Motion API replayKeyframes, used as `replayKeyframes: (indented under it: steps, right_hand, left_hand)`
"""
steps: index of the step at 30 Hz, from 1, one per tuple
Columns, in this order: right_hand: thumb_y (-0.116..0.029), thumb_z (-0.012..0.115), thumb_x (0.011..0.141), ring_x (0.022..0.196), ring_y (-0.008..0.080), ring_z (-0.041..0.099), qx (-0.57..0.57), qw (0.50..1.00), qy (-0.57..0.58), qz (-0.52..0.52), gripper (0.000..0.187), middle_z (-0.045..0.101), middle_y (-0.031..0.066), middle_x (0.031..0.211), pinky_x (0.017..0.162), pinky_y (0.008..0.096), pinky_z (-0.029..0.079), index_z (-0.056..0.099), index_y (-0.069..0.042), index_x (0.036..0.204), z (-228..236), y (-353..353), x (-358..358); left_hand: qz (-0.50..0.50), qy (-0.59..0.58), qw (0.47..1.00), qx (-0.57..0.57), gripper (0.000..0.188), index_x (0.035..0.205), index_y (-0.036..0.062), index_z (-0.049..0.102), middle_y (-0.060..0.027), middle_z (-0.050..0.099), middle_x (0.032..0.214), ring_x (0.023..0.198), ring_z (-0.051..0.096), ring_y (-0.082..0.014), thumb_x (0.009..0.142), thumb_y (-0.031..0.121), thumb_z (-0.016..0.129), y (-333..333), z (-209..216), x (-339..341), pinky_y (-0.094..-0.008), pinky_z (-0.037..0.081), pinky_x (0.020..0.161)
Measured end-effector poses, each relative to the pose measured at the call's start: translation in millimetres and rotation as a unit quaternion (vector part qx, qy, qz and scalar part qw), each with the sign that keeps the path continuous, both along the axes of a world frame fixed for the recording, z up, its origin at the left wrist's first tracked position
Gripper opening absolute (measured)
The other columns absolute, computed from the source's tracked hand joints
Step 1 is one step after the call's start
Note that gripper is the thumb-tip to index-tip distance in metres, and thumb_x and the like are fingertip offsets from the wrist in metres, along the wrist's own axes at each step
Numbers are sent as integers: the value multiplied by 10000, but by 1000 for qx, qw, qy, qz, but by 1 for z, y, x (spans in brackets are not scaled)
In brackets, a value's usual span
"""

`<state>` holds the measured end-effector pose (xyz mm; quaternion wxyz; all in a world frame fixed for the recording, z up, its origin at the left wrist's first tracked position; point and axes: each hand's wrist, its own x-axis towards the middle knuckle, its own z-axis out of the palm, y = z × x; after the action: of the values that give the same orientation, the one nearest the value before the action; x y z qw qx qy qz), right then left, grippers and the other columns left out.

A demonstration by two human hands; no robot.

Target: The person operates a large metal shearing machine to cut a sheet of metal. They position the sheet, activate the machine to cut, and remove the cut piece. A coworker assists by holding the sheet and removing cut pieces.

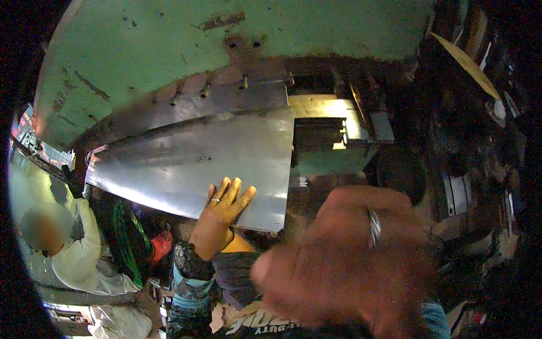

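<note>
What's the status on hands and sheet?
Left hand on sheet, fingers spread. Right hand blurred, close to camera, blocking lower-right view. Sheet before green machine.

Beneath the left hand [223, 209], a smooth, glossy metal sheet [248, 144] is streaked with bright reflections. Well beyond that hand, a green panel [169, 37] is coated in dull paint, scuffed and worn to rough brown patches. Behind the hand, the forearm is covered by a matt, creased cloth sleeve [191, 291].
</note>
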<state>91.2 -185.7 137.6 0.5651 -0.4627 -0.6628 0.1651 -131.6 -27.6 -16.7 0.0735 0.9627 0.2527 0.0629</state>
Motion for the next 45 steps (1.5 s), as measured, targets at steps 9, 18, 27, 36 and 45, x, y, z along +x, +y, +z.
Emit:
replayKeyframes:
  steps: [9,18,27,36,45]
  right_hand:
    - [-215,717,957,890,118,630,8,971,170,-166,286,701,53,1004,792,295,530,677,-31,1173,-213,68,79]
    - [-136,669,987,801,101,570,-174,961,139,-166,153,631,12,879,713,262,458,658,2,1051,-379,101,150]
    - [-35,722,868,836,415,688,-201,951,-109,-211,229,712,249,917,743,446,530,651,52,1068,-405,96,133]
    - [-24,725,866,872,372,692,-225,948,-123,-188,208,712,214,917,777,425,533,643,46,1044,-409,96,137]
    - [-96,670,974,851,161,626,-156,963,52,-215,191,678,72,914,777,304,503,642,61,1079,-419,100,148]
  left_hand:
    - [-22,32,999,-26,1079,1652,210,244,-204,252,1686,1584,170,-400,686,-21,667,7,-12,-14,-567,97,1278]
    - [9,45,998,-31,1045,1638,229,255,-187,204,1702,1587,143,-396,736,-56,699,7,-23,-8,-593,92,1282]
    - [6,72,997,-9,1131,1651,224,193,-179,182,1707,1590,107,-400,710,23,788,7,-29,-6,-615,103,1275]
    - [6,59,998,-12,1130,1645,221,211,-180,215,1694,1583,132,-413,706,27,808,6,-26,-6,-616,137,1271]
    - [4,38,999,1,1120,1641,236,232,-175,223,1694,1583,151,-398,698,-30,776,6,-27,-6,-602,141,1274]
